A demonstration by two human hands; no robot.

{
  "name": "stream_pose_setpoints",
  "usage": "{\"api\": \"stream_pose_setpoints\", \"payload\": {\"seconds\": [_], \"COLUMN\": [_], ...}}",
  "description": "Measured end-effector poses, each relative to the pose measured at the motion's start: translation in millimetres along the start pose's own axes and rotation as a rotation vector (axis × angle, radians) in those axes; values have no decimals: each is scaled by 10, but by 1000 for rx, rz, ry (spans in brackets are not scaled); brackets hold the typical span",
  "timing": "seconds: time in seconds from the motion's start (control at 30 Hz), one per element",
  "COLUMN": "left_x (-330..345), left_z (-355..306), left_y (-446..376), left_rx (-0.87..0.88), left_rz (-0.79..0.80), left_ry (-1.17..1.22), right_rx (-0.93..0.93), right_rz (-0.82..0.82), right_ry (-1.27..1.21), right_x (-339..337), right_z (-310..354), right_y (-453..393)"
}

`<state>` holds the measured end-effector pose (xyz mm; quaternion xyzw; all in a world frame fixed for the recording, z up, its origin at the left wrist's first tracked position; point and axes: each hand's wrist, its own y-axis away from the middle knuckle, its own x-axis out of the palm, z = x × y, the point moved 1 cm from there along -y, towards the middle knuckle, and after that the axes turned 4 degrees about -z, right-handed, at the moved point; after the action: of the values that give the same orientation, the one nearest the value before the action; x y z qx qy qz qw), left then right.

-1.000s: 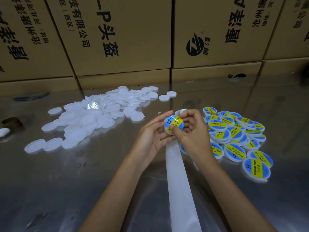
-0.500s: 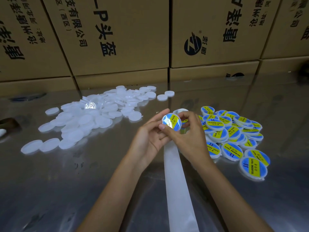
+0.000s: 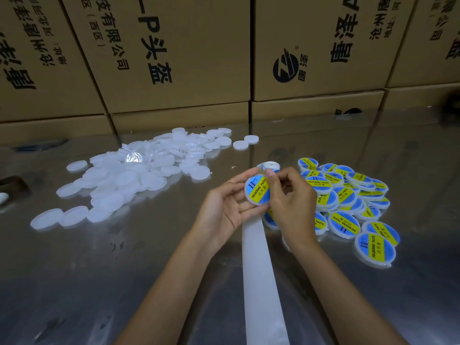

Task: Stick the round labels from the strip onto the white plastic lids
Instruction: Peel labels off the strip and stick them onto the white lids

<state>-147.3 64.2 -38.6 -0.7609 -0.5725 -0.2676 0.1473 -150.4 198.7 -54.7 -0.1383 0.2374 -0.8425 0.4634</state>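
Nearest the camera, below both hands, the white backing strip (image 3: 258, 282) runs up the reflective tabletop (image 3: 99, 282) between the 2 forearms and passes under the hands. Left hand (image 3: 225, 210) lies palm up, fingers curled loosely around the edge of 1 white lid (image 3: 257, 191), which already carries a round blue-and-yellow label reading SOLDERING PASTE. Right hand (image 3: 292, 202) covers the lid's right side, thumb pressed on the label's upper edge, fingers bent over the rim; both hands hold this lid. Just beyond the right thumb tip sits a small roll of the strip (image 3: 271, 166), touching or nearly touching it; cannot tell which. Right of the right hand, a heap of labelled lids (image 3: 348, 200) spreads across the tabletop, some overlapping, a few lying single at the near edge. Left of the left hand and farther back, well apart, a larger heap of plain white lids (image 3: 139, 175), with 2 loose ones at its far right end. Behind everything, stacked cardboard boxes (image 3: 174, 58) with black printed characters.
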Motion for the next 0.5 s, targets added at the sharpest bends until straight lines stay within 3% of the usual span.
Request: {"api": "stream_pose_setpoints", "payload": {"seconds": [0.17,0.4,0.5], "left_x": [16,10,-23], "left_z": [-14,-4,-25], "left_y": [16,22,12], "left_rx": [8,5,29], "left_rz": [20,-36,-73], "left_ry": [24,-48,25], "right_rx": [-41,-42,-16], "right_rz": [54,2,130], "right_ry": [154,84,59], "right_x": [36,-6,2], "right_z": [-31,-26,-7], "right_y": [24,-15,-4]}}
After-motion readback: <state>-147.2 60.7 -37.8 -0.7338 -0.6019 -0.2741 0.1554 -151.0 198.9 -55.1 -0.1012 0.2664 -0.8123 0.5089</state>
